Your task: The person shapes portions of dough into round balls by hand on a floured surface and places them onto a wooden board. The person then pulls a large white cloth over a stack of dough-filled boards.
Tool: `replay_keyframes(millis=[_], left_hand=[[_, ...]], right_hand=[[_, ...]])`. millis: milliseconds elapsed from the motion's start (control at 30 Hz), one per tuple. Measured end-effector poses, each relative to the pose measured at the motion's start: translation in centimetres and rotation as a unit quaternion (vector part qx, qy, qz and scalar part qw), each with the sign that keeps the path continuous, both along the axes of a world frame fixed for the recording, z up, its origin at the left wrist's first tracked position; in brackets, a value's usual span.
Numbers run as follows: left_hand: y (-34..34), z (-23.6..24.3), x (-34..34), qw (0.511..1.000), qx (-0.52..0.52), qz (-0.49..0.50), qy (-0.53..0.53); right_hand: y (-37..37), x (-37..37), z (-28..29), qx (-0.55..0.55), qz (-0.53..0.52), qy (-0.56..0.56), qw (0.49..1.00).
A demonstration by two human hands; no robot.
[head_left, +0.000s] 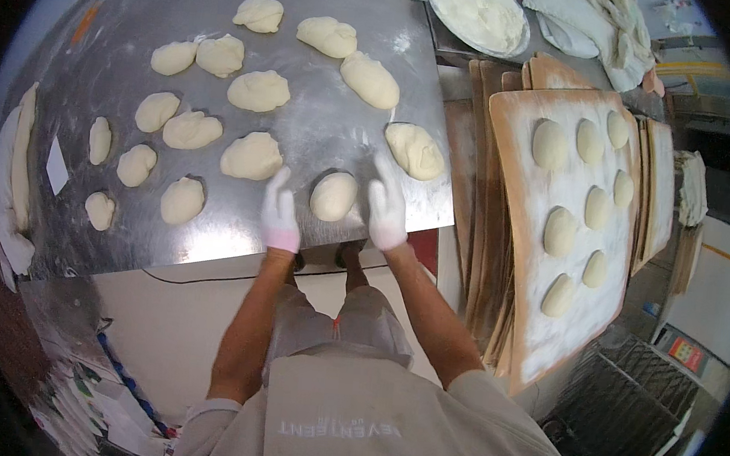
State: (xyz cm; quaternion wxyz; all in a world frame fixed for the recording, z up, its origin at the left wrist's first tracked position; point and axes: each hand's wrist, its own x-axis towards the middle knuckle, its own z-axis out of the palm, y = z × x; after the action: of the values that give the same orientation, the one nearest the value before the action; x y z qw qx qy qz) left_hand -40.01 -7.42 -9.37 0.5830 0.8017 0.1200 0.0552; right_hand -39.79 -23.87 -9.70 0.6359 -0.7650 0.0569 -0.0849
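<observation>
My left hand (280,210), in a white glove with a pink cuff, is at the front of the metal table (330,122), fingers stretched out. My right hand (387,204), gloved the same way, has its fingers extended too. Between them rests a smooth oval dough ball (334,196), with a gap on either side. Just beyond the left fingertips sits a rougher dough piece (252,156). Another lump of dough (415,151) lies past my right hand, near the table's right edge. Neither hand holds anything.
Several dough pieces (192,130) of different sizes are spread over the table's left and far parts. At right, a floured board (566,235) carries rows of dough balls, on a stack of boards. Behind stand a bowl of flour (478,12) and cloths (589,23).
</observation>
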Motion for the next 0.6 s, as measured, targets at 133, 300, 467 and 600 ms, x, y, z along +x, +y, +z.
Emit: replay_keyframes(millis=[133,300,467,600], left_hand=[[-1.5,-2.4,-0.5,0.998,-0.060,-0.011,-0.001],[-1.0,-2.7,-1.1,0.999,0.009,-0.010,-0.032],[-4.7,-0.7,-1.5,0.998,-0.006,-0.048,-0.041],[-11.4,3.8,-0.1,0.987,-0.067,-0.143,0.016]], right_hand=[[1.3,0.7,-1.3,-0.058,0.145,0.038,0.987],[0.9,-1.9,-1.9,0.050,-0.019,0.050,0.997],[2.0,-0.9,-3.2,-0.043,0.021,0.012,0.999],[-0.8,-0.8,-2.5,0.491,0.017,0.167,0.855]])
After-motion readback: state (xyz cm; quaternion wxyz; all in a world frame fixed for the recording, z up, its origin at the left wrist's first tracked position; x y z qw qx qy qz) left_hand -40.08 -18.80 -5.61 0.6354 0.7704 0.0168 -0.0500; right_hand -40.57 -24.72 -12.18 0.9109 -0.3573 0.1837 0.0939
